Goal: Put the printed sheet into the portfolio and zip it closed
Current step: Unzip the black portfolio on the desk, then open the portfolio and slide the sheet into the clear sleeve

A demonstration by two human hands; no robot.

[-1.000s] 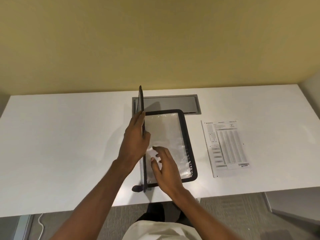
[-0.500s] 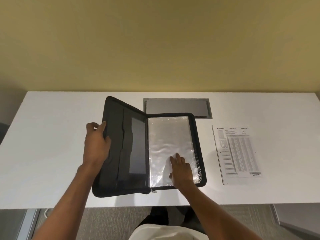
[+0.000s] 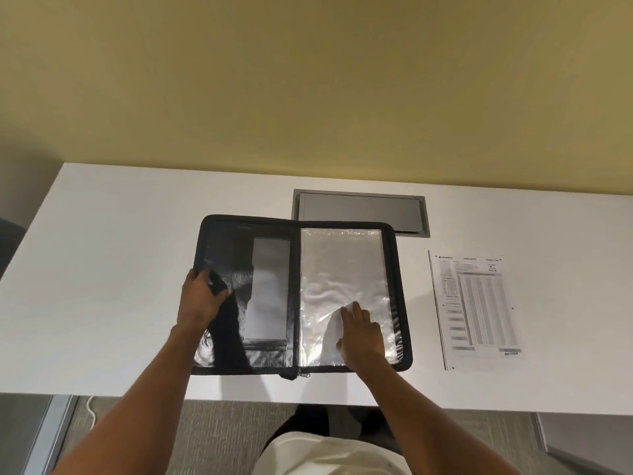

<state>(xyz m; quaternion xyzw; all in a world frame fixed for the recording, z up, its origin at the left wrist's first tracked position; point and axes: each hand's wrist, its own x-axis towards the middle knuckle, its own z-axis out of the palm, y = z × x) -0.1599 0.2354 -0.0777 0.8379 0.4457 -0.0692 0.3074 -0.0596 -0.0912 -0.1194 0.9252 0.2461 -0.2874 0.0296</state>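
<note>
The black zip portfolio [image 3: 397,269] lies spread flat on the white desk [image 3: 120,269], silvery lining on both halves. My left hand [image 3: 200,299] grips the outer edge of the left cover, thumb over the rim. My right hand [image 3: 361,332] rests palm down on the shiny right half, fingers together. The zip pull [image 3: 303,373] sits at the spine's near end. The printed sheet [image 3: 476,310] lies flat on the desk to the right of the portfolio, apart from both hands.
A grey cable hatch [image 3: 359,210] is set into the desk just behind the portfolio. A yellow wall rises behind the desk. The desk's front edge runs just below the portfolio. A white cable [image 3: 89,407] hangs below the desk at the left.
The left cover swung from upright down to the left and now lies flat. My left hand followed its edge; my right hand stayed pressed on the right half.
</note>
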